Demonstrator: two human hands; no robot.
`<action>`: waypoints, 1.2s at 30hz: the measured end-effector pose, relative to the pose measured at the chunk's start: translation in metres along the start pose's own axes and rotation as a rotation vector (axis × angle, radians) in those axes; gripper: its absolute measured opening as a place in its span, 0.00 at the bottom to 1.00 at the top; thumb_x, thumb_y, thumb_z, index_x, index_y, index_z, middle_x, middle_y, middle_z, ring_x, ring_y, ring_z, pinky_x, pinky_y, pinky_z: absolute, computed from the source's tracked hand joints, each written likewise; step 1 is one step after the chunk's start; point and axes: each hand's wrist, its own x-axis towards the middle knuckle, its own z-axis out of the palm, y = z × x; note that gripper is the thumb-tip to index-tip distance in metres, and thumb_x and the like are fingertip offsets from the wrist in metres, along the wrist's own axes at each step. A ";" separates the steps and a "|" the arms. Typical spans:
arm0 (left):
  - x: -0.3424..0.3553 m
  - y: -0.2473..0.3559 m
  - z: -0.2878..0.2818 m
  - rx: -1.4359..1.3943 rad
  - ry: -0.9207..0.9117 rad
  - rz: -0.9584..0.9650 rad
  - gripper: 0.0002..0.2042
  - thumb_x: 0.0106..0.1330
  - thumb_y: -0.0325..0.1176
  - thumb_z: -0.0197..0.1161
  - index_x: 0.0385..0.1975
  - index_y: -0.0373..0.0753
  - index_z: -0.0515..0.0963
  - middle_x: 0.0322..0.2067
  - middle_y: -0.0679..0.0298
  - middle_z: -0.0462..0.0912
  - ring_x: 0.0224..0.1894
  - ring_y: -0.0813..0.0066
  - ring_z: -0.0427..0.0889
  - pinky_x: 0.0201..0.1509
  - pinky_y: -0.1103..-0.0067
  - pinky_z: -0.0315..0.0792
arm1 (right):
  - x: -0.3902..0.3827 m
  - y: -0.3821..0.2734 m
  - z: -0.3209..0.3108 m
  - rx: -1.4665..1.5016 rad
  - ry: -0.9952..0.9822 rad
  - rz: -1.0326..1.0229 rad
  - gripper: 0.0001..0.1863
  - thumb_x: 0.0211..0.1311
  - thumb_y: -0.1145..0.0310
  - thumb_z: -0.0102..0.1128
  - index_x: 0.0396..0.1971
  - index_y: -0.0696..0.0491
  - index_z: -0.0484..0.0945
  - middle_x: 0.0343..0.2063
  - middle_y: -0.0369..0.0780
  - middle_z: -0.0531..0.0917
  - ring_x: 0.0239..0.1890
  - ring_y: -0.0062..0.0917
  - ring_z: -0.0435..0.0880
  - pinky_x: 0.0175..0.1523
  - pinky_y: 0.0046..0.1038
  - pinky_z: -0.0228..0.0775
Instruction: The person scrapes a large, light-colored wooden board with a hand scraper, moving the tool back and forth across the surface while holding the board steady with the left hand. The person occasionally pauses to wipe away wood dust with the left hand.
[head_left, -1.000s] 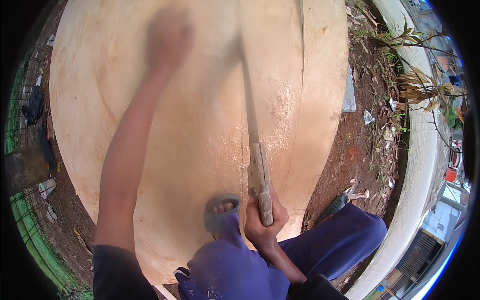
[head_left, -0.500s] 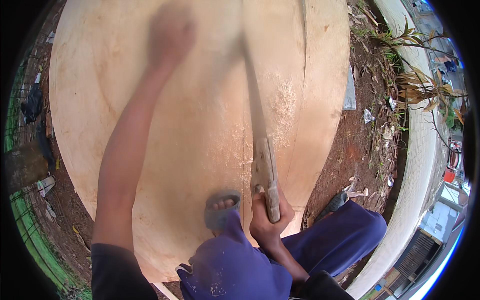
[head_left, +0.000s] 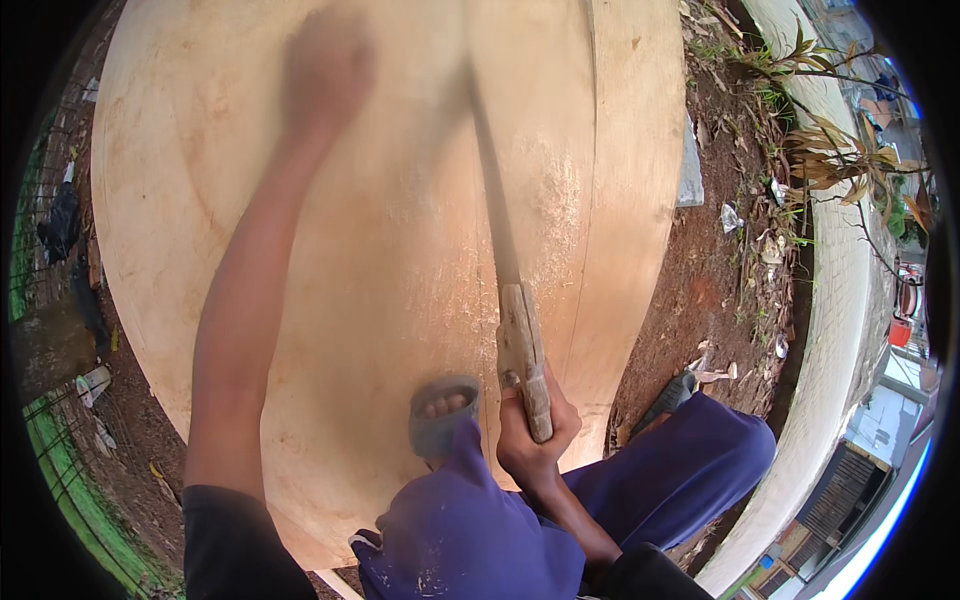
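Observation:
My right hand (head_left: 538, 432) is wrapped round the worn wooden handle of a handsaw (head_left: 522, 345). The saw's long dark blade points away from me across a large pale plywood sheet (head_left: 370, 260), next to a thin line running along it. Toward the far end the blade turns hazy. My left arm reaches far forward, and my left hand (head_left: 328, 75) rests on or just over the board, left of the blade. A blur hides its fingers. Sawdust (head_left: 560, 215) is scattered on the wood right of the blade.
My sandalled foot (head_left: 443, 408) stands on the board, left of the saw handle. Brown soil (head_left: 690, 300) with litter borders the sheet. A pale concrete kerb (head_left: 835, 270) and a leafy plant (head_left: 835, 160) lie to the right, a wire fence (head_left: 75, 490) to the left.
The handsaw and my right hand have shifted very slightly, with the handle a little further left. The whole view has also drifted a little. My left hand stays by the far part of the board.

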 end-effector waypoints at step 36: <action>0.005 0.006 0.003 -0.045 -0.011 0.038 0.23 0.76 0.50 0.53 0.66 0.51 0.77 0.71 0.55 0.68 0.76 0.56 0.60 0.80 0.62 0.52 | 0.149 -0.032 0.050 0.166 -0.053 0.164 0.26 0.62 0.83 0.55 0.63 0.63 0.75 0.25 0.32 0.76 0.23 0.10 0.70 0.27 0.18 0.65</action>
